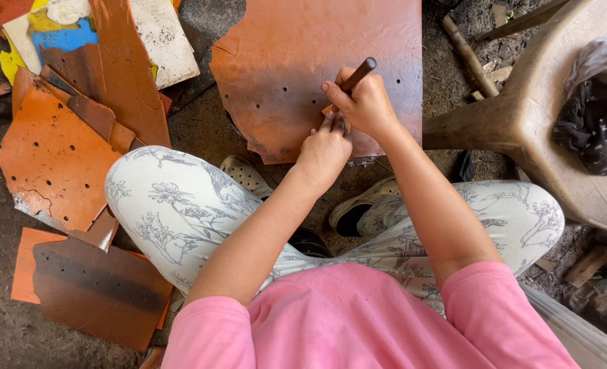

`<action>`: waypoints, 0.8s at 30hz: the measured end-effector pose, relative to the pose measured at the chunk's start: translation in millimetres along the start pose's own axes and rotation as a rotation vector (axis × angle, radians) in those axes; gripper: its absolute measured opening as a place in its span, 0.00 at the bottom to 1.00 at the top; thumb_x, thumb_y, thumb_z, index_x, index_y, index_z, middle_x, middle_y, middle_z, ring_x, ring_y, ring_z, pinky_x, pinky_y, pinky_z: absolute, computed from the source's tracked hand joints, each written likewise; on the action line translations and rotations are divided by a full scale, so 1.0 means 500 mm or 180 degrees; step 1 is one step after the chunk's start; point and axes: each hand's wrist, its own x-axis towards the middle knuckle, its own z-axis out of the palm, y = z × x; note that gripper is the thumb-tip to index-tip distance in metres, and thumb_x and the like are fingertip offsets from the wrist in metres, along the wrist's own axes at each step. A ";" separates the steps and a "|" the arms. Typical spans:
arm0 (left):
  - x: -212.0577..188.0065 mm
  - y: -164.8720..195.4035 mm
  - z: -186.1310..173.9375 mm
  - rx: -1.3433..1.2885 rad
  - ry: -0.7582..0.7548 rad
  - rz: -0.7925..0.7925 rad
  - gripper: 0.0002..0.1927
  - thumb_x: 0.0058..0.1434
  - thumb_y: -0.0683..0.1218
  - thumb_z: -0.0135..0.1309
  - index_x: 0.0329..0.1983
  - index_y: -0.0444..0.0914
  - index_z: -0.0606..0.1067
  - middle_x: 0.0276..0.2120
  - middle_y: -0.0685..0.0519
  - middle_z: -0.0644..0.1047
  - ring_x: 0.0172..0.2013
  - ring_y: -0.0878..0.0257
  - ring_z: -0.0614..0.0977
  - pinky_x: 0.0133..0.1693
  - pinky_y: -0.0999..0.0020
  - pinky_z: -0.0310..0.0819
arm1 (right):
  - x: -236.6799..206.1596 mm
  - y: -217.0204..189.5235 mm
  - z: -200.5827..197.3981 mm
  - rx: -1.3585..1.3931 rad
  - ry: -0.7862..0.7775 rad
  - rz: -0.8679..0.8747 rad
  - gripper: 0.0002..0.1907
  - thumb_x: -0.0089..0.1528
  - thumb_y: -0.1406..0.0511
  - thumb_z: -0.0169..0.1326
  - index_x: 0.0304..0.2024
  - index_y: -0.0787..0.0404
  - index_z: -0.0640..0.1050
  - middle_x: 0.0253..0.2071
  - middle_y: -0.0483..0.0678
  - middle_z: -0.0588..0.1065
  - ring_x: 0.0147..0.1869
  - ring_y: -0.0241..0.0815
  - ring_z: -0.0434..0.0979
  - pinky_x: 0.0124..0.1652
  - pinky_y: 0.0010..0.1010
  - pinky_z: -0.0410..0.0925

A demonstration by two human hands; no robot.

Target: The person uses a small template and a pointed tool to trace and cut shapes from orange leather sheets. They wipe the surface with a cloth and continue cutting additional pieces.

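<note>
A large rust-orange sheet is lying on the ground ahead of the person's knees, dotted with small holes. The right hand is gripping a dark rod-like tool closed in its fist, tip down on the sheet's lower part. The left hand is pressing curled fingertips on the sheet just beside that tip.

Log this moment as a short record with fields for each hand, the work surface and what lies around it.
Right hand: right hand grips a dark rod-like tool, tip down on the sheet.
Left hand: left hand has fingertips pressed on the sheet beside the tool tip.
Work surface: large rust-orange sheet on the ground, with a row of small holes.
Left side: pile of orange scrap pieces, some with holes.
Right side: tan plastic chair holding bundled cloth.
</note>
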 end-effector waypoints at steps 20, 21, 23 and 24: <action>-0.005 -0.005 -0.006 0.0077 -0.0045 0.0052 0.21 0.58 0.38 0.52 0.56 0.30 0.77 0.65 0.42 0.71 0.66 0.50 0.71 0.48 0.54 0.82 | -0.047 0.078 -0.060 -0.0456 0.0156 -0.0983 0.10 0.62 0.72 0.65 0.41 0.64 0.75 0.48 0.52 0.81 0.53 0.50 0.80 0.53 0.37 0.73; -0.007 -0.005 -0.004 0.0012 0.0049 0.0013 0.21 0.59 0.38 0.52 0.56 0.30 0.77 0.65 0.43 0.72 0.66 0.50 0.72 0.49 0.54 0.82 | -0.053 0.075 -0.053 -0.0497 0.0134 -0.0955 0.11 0.60 0.73 0.65 0.41 0.64 0.76 0.48 0.51 0.81 0.53 0.52 0.79 0.53 0.37 0.72; -0.009 -0.005 -0.002 -0.0091 0.0152 -0.0037 0.20 0.59 0.38 0.52 0.56 0.31 0.78 0.64 0.44 0.73 0.65 0.52 0.72 0.49 0.55 0.82 | -0.058 0.070 -0.043 -0.0518 0.0143 -0.0899 0.12 0.58 0.75 0.65 0.40 0.63 0.76 0.47 0.49 0.82 0.53 0.53 0.78 0.53 0.37 0.72; -0.010 -0.006 0.000 -0.0121 0.0176 -0.0053 0.20 0.58 0.38 0.52 0.55 0.31 0.78 0.64 0.44 0.73 0.65 0.52 0.72 0.49 0.56 0.82 | -0.057 0.068 -0.039 -0.0502 0.0175 -0.0888 0.11 0.58 0.75 0.65 0.39 0.62 0.76 0.47 0.49 0.82 0.53 0.52 0.78 0.53 0.36 0.72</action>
